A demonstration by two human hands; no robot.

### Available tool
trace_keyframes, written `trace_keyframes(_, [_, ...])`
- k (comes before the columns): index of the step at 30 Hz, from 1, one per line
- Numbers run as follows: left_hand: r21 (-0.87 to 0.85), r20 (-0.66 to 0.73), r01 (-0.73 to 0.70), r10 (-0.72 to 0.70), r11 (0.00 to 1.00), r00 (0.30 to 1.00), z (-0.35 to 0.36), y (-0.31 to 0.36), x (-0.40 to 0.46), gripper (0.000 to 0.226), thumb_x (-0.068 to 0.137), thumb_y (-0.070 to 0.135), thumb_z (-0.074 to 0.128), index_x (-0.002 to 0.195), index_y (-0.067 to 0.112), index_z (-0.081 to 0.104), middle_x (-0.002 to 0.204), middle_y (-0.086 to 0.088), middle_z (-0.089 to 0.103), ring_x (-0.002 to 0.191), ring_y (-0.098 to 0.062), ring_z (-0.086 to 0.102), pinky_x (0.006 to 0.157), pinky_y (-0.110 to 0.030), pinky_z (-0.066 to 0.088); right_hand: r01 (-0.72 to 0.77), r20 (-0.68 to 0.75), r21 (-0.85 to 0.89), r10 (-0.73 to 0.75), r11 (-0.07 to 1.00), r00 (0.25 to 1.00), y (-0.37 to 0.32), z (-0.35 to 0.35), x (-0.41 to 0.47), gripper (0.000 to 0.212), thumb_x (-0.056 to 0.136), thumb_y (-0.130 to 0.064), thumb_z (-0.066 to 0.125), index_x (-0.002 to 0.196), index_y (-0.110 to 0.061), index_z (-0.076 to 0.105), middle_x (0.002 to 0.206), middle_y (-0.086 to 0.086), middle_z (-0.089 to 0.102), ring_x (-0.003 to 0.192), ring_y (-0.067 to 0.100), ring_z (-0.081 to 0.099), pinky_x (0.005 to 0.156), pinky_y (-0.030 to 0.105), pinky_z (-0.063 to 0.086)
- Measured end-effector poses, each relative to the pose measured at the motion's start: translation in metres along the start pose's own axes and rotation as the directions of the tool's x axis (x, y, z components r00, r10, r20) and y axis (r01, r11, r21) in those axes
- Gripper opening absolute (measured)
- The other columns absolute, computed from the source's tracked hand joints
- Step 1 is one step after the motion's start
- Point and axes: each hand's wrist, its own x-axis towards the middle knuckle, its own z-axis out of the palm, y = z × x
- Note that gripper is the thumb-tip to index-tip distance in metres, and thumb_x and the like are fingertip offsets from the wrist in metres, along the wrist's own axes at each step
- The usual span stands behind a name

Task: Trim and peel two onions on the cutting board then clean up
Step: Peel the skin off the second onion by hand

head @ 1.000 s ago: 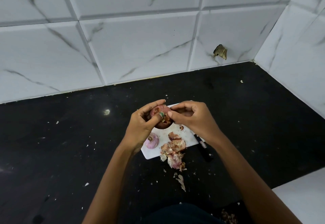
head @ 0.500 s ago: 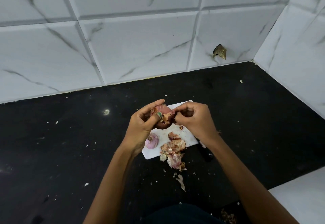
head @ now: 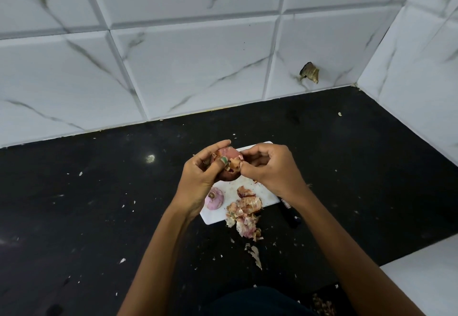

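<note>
My left hand [head: 198, 179] grips a red onion [head: 229, 154] above the small white cutting board [head: 215, 217]. My right hand [head: 270, 167] pinches a flap of papery skin [head: 235, 163] on that onion. A second onion [head: 214, 199], pale pink, lies on the board's left part, just under my left wrist. A pile of onion peels [head: 244, 210] covers the board's near edge and spills onto the counter. A dark knife handle [head: 288, 212] lies to the right of the board, mostly hidden by my right forearm.
The black countertop [head: 99, 204] is littered with small skin flakes, and a larger peel scrap [head: 255, 255] lies near me. White marble tile walls stand behind and to the right. A white surface [head: 426, 283] sits at the lower right.
My right hand shifted its fingers on the onion and now pinches a loosened flap of skin. The left hand turned the onion slightly. The board and peels stayed put.
</note>
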Motion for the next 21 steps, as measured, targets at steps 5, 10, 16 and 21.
trace_keyframes(5, [-0.020, -0.018, 0.011, -0.012, 1.000, 1.000, -0.001, 0.000, 0.002, 0.029, 0.096, 0.003, 0.052, 0.112, 0.021, 0.069, 0.109, -0.001, 0.072, 0.104, -0.019, 0.069, 0.083, -0.030, 0.056, -0.006, -0.032, 0.091, 0.009, 0.996, 0.999, 0.000, -0.002, 0.001, 0.017, 0.081, 0.001, 0.064, 0.090, -0.009, 0.074, 0.082, 0.004, 0.073, 0.074, 0.015, 0.072, 0.071, 0.035, 0.060])
trace_keyframes(10, [-0.053, -0.021, -0.002, 0.001, 0.999, 1.000, -0.001, 0.003, 0.003, 0.028, 0.095, 0.003, 0.053, 0.115, 0.018, 0.066, 0.106, 0.001, 0.073, 0.102, -0.018, 0.069, 0.081, -0.030, 0.058, -0.018, 0.052, 0.121, 0.012, 0.993, 0.999, -0.002, -0.001, 0.000, 0.026, 0.081, -0.025, 0.075, 0.102, -0.010, 0.071, 0.093, 0.000, 0.073, 0.083, 0.012, 0.071, 0.071, 0.030, 0.059])
trace_keyframes(16, [-0.026, -0.029, 0.006, -0.007, 1.000, 1.000, 0.000, 0.001, 0.004, 0.029, 0.096, 0.001, 0.054, 0.117, 0.017, 0.067, 0.112, -0.006, 0.070, 0.101, -0.018, 0.070, 0.076, -0.025, 0.056, 0.006, -0.091, 0.092, 0.003, 0.996, 0.996, 0.001, 0.006, 0.003, 0.006, 0.084, -0.016, 0.071, 0.088, -0.013, 0.068, 0.084, 0.001, 0.069, 0.079, 0.013, 0.067, 0.061, 0.030, 0.058])
trace_keyframes(21, [-0.015, -0.030, 0.039, -0.040, 0.999, 0.999, 0.002, -0.004, 0.004, 0.032, 0.096, -0.001, 0.052, 0.112, 0.020, 0.069, 0.116, -0.012, 0.068, 0.099, -0.022, 0.070, 0.075, -0.025, 0.056, -0.145, -0.099, 0.237, 0.172, 0.961, 0.980, 0.012, 0.012, 0.001, 0.006, 0.088, -0.008, 0.066, 0.084, -0.012, 0.066, 0.073, 0.005, 0.066, 0.061, 0.008, 0.064, 0.056, 0.022, 0.053])
